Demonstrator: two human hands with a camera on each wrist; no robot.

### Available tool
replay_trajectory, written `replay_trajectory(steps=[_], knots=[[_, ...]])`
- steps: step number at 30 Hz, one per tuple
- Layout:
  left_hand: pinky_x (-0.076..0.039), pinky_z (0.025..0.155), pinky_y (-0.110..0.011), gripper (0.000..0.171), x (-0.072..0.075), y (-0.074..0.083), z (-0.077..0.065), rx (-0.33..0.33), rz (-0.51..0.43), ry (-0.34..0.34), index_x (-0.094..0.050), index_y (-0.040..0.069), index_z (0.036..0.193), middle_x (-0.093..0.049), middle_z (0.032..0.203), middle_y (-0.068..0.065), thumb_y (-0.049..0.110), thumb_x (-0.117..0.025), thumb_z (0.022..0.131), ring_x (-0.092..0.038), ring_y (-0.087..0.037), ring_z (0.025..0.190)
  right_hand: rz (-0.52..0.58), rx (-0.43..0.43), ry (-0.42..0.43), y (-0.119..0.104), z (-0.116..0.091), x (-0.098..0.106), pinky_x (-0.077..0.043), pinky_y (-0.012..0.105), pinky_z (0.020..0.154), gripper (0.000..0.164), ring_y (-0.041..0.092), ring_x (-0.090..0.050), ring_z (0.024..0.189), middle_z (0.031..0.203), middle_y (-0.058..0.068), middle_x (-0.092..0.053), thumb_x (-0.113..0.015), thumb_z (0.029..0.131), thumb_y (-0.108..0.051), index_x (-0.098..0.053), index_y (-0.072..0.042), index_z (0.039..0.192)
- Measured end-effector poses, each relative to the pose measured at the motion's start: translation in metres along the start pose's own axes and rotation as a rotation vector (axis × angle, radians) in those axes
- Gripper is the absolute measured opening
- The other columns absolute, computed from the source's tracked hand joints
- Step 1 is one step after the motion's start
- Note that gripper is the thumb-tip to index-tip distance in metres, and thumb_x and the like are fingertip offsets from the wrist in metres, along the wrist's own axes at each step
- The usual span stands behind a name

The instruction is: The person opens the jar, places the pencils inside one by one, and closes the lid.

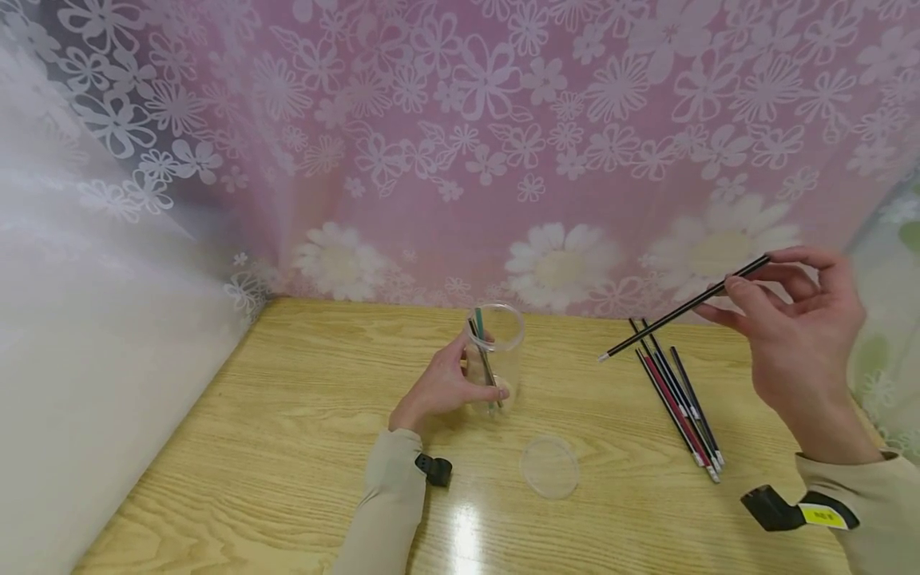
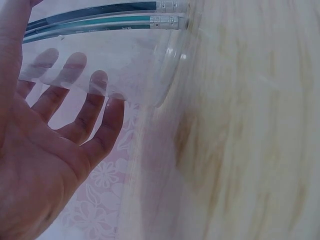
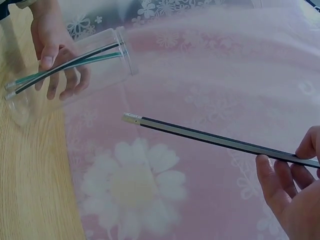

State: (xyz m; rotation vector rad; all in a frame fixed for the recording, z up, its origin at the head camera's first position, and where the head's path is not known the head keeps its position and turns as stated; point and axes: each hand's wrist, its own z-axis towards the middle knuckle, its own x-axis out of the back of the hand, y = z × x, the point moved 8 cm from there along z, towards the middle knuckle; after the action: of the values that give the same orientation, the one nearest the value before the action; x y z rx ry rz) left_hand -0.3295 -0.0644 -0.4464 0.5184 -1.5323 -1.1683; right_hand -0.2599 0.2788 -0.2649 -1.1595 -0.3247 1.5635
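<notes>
My left hand [image 1: 449, 379] grips a clear plastic jar [image 1: 510, 363] that stands upright on the table, thumb and fingers around its side. Inside the jar lean a green pencil [image 3: 95, 59] and a dark striped pencil [image 3: 60, 69], their eraser ends at the bottom. Up at the right, my right hand [image 1: 805, 319] pinches a black striped pencil [image 1: 683, 310] near its far end. That pencil slants down to the left, its white eraser end [image 3: 131, 118] toward the jar and apart from it. Below the held pencil, several pencils [image 1: 676, 399], dark ones and a red one, lie in a loose bunch.
A clear round lid [image 1: 549, 467] lies flat on the wooden table [image 1: 287, 447], in front of the jar. Behind the table hangs a pink flowered curtain [image 1: 431, 160], with a pale sheet [image 1: 93, 335] along the left side.
</notes>
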Motion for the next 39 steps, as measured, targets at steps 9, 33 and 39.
replay_trajectory(steps=[9,33,39], knots=[[-0.050,0.093,-0.045,0.075,0.001,0.000,0.000,0.007,0.003,0.001,-0.051,0.033,0.140,-0.062,0.121,-0.002,0.040,-0.091,0.076,-0.058,-0.018,0.107,0.098,0.018,-0.010,0.000,-0.002,-0.017,-0.061,0.042,0.060,0.041,0.028,-0.066,0.075,0.089,0.019,-0.059,-0.059,0.084,0.030,-0.055,0.008,0.118],[-0.049,0.097,-0.048,0.078,0.000,-0.001,0.000,0.011,0.008,0.003,-0.050,0.031,0.141,-0.061,0.127,-0.006,0.040,-0.091,0.076,-0.057,-0.021,0.111,0.162,-0.007,-0.013,0.014,-0.006,-0.058,-0.061,0.046,0.065,0.034,0.029,-0.067,0.071,0.087,0.017,-0.056,-0.062,0.084,0.027,-0.053,0.004,0.106],[-0.051,0.090,-0.044,0.075,0.001,-0.001,-0.001,0.019,0.014,0.004,-0.051,0.036,0.139,-0.062,0.122,0.001,0.041,-0.091,0.075,-0.058,-0.019,0.106,0.185,-0.033,-0.059,0.022,-0.007,-0.070,-0.061,0.046,0.066,0.035,0.029,-0.067,0.072,0.089,0.017,-0.056,-0.063,0.084,0.027,-0.053,0.005,0.109]])
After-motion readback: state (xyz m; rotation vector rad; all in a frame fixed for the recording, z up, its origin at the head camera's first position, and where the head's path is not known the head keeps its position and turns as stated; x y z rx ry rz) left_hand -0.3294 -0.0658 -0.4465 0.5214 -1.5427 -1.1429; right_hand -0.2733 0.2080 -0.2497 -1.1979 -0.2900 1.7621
